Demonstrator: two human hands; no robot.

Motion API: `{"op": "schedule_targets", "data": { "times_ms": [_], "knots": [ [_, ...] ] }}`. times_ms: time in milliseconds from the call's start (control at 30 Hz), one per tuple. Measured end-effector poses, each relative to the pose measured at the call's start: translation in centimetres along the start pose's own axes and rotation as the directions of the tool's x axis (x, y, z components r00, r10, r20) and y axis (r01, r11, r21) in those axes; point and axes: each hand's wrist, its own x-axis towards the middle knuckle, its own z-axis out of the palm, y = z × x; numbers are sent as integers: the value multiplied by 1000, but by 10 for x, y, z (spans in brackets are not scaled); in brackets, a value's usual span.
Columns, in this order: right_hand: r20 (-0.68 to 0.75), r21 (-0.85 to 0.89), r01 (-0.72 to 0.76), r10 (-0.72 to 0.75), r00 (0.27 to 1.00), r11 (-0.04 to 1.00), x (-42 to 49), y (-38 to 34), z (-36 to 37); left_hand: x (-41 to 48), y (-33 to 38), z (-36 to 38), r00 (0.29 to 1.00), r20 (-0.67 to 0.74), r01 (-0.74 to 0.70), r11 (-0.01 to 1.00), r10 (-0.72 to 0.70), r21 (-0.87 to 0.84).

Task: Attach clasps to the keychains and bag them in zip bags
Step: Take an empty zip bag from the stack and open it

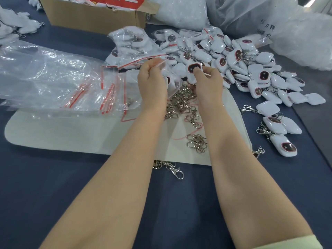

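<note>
My left hand pinches the red-striped mouth of a clear zip bag that holds white keychains. My right hand grips one white keychain with a dark red-rimmed window, right beside the bag's mouth. Below both hands a heap of silver clasps lies on a white mat. A big pile of loose white keychains spreads to the right.
Empty zip bags lie stacked at the left. Filled bags rest behind my hands. A cardboard box and large plastic sacks stand at the back. Keychains with clasps and stray clasps lie near the mat's edge.
</note>
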Motion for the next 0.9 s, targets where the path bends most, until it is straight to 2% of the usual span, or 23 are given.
{"op": "schedule_targets", "data": {
  "times_ms": [233, 433, 600, 800, 900],
  "knots": [
    [-11, -41, 4, -5, 1000, 999, 1, 3, 0, 2, -10, 2, 986, 88, -163, 948, 144, 274],
    [-11, -45, -4, 4, 1000, 999, 0, 3, 0, -1, -14, 1, 978, 178, -164, 935, 112, 314],
    [-19, -29, -14, 14, 1000, 999, 0, 2, 0, -1, -16, 2, 971, 191, -204, 913, 143, 352],
    [-27, 34, -51, 52, 998, 998, -2, -1, -1, -3, -21, 2, 922, 333, -356, 767, 196, 534],
    [-38, 114, -26, 31, 999, 993, -4, -9, -1, -3, -20, 3, 926, 329, -348, 758, 186, 552]
  ]
}}
